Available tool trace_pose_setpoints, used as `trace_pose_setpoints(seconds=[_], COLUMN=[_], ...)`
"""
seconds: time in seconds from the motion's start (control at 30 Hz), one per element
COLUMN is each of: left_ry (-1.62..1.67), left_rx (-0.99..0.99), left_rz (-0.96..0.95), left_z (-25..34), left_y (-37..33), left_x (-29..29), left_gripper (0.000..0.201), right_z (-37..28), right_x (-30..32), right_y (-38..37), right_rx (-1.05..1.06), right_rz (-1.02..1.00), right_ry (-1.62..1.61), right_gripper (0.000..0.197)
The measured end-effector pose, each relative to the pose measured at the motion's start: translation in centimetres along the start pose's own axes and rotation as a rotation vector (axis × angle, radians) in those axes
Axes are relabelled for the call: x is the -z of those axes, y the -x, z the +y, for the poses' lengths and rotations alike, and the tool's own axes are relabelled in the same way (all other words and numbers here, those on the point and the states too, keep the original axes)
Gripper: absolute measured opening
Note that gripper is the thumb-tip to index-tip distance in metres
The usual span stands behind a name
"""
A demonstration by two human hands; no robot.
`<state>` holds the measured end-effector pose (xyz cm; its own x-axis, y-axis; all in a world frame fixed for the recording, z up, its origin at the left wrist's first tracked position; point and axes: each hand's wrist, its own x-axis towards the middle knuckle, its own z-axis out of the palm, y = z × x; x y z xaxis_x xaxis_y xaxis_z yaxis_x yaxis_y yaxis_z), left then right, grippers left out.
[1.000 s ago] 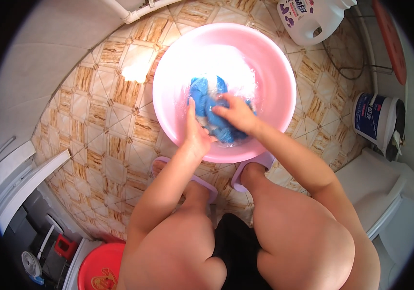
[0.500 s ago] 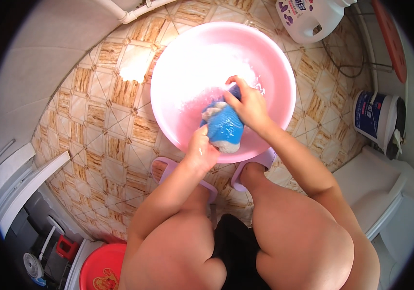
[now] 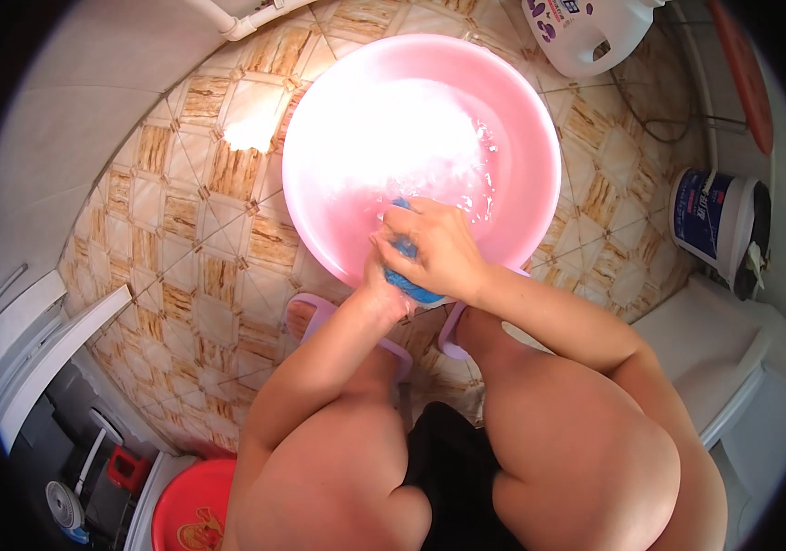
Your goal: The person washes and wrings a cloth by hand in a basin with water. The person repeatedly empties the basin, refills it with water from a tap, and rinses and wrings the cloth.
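Over the near rim of a round pink basin (image 3: 540, 207), both my hands are closed round a wet blue cloth (image 3: 411, 288). My right hand (image 3: 439, 243) wraps it from above, its fingers meeting those of my left hand (image 3: 384, 283), which grips from the left and below. Blue bits of the cloth show between and beneath the fingers; the rest is covered by my hands. Foamy, sudsy water fills the basin, and strong glare whites out much of its far left part.
A white jug (image 3: 586, 41) stands beyond the basin on the right. A white and blue bucket (image 3: 710, 216) is at the far right. At the lower left are a red basin (image 3: 186, 505) and a small fan (image 3: 64, 505). My feet in lilac slippers (image 3: 320, 312) flank the near rim.
My right hand has come down and left, closing over the cloth against my left hand. The cloth, spread out before with its whitish fluffy side showing, is now bunched up and mostly hidden.
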<state>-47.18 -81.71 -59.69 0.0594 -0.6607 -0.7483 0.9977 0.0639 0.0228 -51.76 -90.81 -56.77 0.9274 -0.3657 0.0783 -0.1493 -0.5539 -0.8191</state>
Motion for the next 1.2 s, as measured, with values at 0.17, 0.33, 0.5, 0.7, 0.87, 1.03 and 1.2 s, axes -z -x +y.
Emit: trace_pose_setpoints(seconds=[0.17,0.33,0.5,0.7,0.87,1.03,1.2], left_ry=[-0.035,-0.207,-0.397,-1.101,-1.702,-1.782,-0.764], left_rx=[0.080,-0.034,-0.317,-0.824,-0.382,-0.252,-0.338], left_rz=[-0.025,0.087,0.262,0.380,0.324,0.395,0.331], left_z=[-0.3,-1.3,-0.5,1.1,0.6,0.8,0.8], left_y=[0.5,0.9,0.0,0.8,-0.7,-2.2,2.5], left_x=[1.3,0.9,0.9,2.1,1.8,1.4,-0.3], left_gripper=[0.036,0.040,0.038,0.047,0.072,0.078,0.076], right_z=[0.5,0.3,4.0,6.2,7.0,9.2,11.0], right_x=[-0.3,1.2,3.9,4.8,-0.6,1.0,4.5], right_y=[0.2,0.2,0.5,0.5,1.9,-0.1,-0.2], right_rx=[-0.063,-0.259,-0.466,-0.465,-0.214,-0.204,-0.542], right_rz=[-0.055,-0.144,-0.169,-0.110,-0.555,-0.570,0.026], right_ry=[-0.041,-0.180,-0.047,0.553,0.803,0.569,0.015], right_gripper=[0.014,0.019,0.027,0.050,0.072,0.062,0.053])
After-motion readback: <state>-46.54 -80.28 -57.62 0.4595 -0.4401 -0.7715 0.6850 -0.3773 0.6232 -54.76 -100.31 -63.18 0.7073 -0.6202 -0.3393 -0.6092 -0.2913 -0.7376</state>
